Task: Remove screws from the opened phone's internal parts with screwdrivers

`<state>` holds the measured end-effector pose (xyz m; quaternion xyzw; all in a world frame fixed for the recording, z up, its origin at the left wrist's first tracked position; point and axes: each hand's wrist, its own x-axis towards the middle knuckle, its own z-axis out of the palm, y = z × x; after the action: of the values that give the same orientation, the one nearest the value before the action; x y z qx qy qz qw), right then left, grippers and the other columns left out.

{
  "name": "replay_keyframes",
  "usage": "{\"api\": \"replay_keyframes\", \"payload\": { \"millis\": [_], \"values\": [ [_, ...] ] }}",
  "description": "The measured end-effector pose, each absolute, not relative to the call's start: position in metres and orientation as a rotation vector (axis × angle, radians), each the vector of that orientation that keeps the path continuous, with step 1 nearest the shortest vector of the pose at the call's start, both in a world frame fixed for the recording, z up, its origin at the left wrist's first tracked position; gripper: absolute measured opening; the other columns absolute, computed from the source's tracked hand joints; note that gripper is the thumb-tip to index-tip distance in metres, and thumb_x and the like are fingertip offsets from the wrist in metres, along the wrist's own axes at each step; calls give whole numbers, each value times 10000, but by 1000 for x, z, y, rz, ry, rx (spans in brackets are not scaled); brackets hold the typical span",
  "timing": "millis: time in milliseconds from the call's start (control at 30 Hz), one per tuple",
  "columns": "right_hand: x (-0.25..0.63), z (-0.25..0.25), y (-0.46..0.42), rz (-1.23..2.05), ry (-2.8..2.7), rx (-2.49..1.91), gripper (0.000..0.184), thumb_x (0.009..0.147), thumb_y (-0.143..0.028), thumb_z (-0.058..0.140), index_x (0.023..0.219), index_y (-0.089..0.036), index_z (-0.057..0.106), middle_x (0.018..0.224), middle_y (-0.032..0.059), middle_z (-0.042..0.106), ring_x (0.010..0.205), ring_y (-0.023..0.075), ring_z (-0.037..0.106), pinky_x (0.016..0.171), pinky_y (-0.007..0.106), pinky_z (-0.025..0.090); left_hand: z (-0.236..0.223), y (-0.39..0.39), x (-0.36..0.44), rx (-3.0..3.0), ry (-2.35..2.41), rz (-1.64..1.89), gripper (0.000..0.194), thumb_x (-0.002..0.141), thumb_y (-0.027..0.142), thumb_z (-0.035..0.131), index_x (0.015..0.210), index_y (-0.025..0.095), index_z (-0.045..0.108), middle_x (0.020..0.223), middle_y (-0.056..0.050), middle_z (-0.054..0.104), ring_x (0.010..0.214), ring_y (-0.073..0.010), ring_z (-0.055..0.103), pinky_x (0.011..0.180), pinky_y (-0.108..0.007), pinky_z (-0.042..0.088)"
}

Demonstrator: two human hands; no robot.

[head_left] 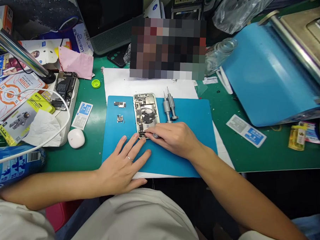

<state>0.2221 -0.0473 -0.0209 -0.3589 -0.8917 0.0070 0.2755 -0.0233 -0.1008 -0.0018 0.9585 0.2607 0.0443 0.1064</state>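
Note:
An opened phone (146, 112) with its insides bare lies on a blue work mat (192, 118). My right hand (173, 138) is closed in a pinch on a small screwdriver, its tip at the phone's near end. My left hand (123, 161) lies flat on the mat with fingers spread, the fingertips touching the phone's lower left corner; a ring is on one finger. Two small metal parts (120, 104) lie on the mat left of the phone. Two grey screwdrivers (169, 106) lie just right of it.
A second opened phone (62, 89) rests on a white box at the left, by a lamp arm (17, 52), a white cable and packets. A white earbud case (75, 138) sits on the green mat. A blue film roll (268, 75) fills the right. A monitor (108, 15) stands behind.

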Motion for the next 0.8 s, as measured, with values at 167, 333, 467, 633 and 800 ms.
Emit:
{"api": "replay_keyframes", "payload": {
  "millis": [167, 333, 467, 633, 800],
  "values": [
    [224, -20, -47, 115, -2385, -979, 171, 1030, -280, 600, 966, -171, 715, 750, 5, 773, 640, 117, 712, 558, 240, 461, 0, -100, -23, 2807, 779, 95, 777, 990, 622, 553, 1551, 103, 408, 1680, -288, 231, 1595, -444, 137, 1254, -613, 172],
    [224, -18, -46, 181, -2400, -1010, 166, 1034, -274, 590, 985, -181, 718, 788, 8, 790, 673, 127, 734, 580, 237, 477, 0, -100, -22, 2806, 780, 83, 780, 995, 626, 541, 1556, 103, 399, 1685, -280, 226, 1598, -439, 128, 1257, -615, 171],
    [223, -19, -46, 122, -2391, -995, 157, 1024, -256, 606, 956, -165, 713, 766, 4, 780, 647, 131, 728, 566, 243, 470, 0, -100, -22, 2803, 780, 89, 778, 996, 626, 540, 1557, 106, 398, 1688, -276, 218, 1601, -436, 111, 1262, -615, 151],
    [221, -18, -47, 11, -2406, -952, 161, 1019, -229, 607, 913, -157, 705, 723, -3, 759, 616, 121, 710, 550, 254, 461, 0, -101, -23, 2801, 779, 80, 784, 997, 624, 540, 1562, 101, 387, 1685, -282, 222, 1601, -436, 111, 1260, -618, 158],
    [221, -19, -47, -54, -2420, -941, 188, 1034, -236, 581, 899, -182, 700, 682, -24, 733, 604, 103, 685, 544, 248, 455, 0, -101, -23, 2799, 786, 74, 793, 997, 623, 541, 1570, 99, 376, 1691, -279, 204, 1596, -450, 119, 1255, -622, 165]
  ]
}}
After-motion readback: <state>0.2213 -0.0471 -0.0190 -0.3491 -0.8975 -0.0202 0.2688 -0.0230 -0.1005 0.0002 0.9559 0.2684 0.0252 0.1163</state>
